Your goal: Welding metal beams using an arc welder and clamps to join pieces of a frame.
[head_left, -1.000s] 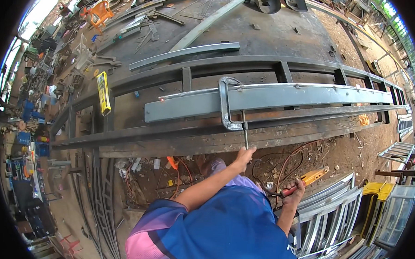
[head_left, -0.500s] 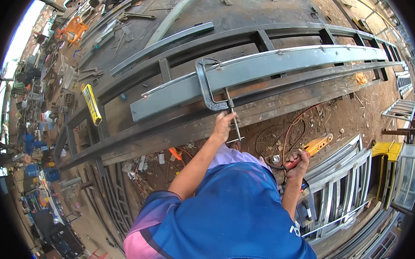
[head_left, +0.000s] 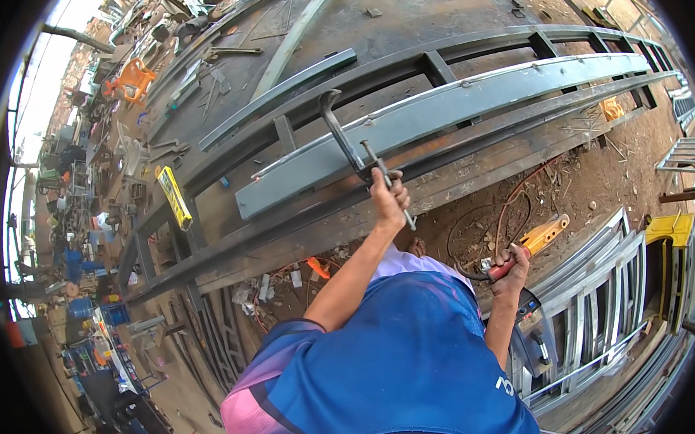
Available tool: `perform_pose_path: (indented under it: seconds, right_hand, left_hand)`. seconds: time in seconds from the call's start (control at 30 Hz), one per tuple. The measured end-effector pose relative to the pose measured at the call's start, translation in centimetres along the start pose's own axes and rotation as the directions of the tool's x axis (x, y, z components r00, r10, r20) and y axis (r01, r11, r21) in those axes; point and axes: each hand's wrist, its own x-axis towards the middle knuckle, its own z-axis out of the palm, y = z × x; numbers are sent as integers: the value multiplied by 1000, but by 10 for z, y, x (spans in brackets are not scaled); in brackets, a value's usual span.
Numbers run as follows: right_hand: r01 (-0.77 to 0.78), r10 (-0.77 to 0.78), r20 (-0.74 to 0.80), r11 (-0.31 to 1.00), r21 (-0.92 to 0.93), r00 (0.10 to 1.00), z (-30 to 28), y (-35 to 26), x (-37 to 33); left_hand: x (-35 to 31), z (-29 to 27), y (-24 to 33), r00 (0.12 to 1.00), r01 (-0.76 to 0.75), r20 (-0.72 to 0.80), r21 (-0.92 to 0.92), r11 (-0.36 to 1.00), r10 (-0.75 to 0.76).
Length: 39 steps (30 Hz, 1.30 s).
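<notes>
In my left hand (head_left: 389, 197) is a dark C-clamp (head_left: 340, 133), gripped near its screw end with the fingers closed. Its frame slants up and away over the grey steel channel (head_left: 446, 99), tilted, the hooked far end standing above the channel's far side. Whether the clamp touches the channel I cannot tell. The clamp's screw (head_left: 376, 158) shows above and below my fist. Lower right, my right hand (head_left: 511, 271) is closed around the red handle of a welding electrode holder (head_left: 544, 233) with an orange jaw end. A dark cable curves from the handle.
The channel lies along a dark steel frame (head_left: 439, 68) with cross bars, on a metal worktable (head_left: 325, 18). A yellow box (head_left: 174, 198) rests on the frame's left. Hoses (head_left: 523, 195) loop over the littered ground. Silver frames (head_left: 592, 305) are stacked right, beside a yellow-topped object (head_left: 669, 229).
My left hand has lifted the C-clamp and turned it; earlier it sat around the channel, now it is tilted above it. My right hand still holds the electrode holder. The view has shifted slightly.
</notes>
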Motion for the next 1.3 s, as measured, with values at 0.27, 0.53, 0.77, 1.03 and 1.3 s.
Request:
perform_pose_path:
  seconds: [0.27, 0.53, 0.77, 1.03, 1.3]
  right_hand:
    - [7, -8, 36, 999, 31, 999, -21, 0, 13]
    - [-37, 36, -7, 997, -71, 999, 5, 15, 15]
    - [-27, 35, 59, 990, -136, 998, 33, 42, 25]
    - [-30, 35, 16, 972, -232, 999, 82, 67, -5]
    - [61, -37, 93, 963, -263, 995, 108, 100, -14]
  left_hand:
    - [-91, -88, 77, 987, 79, 110, 281, 956, -114]
    - [-143, -145, 152, 991, -14, -119, 350, 937, 60]
    - [-162, -219, 236, 889, -133, -354, 406, 904, 290]
    - [-186, -334, 265, 744, -248, -527, 352, 902, 410]
    - [-138, -414, 271, 113, 357, -578, 782, 511, 808]
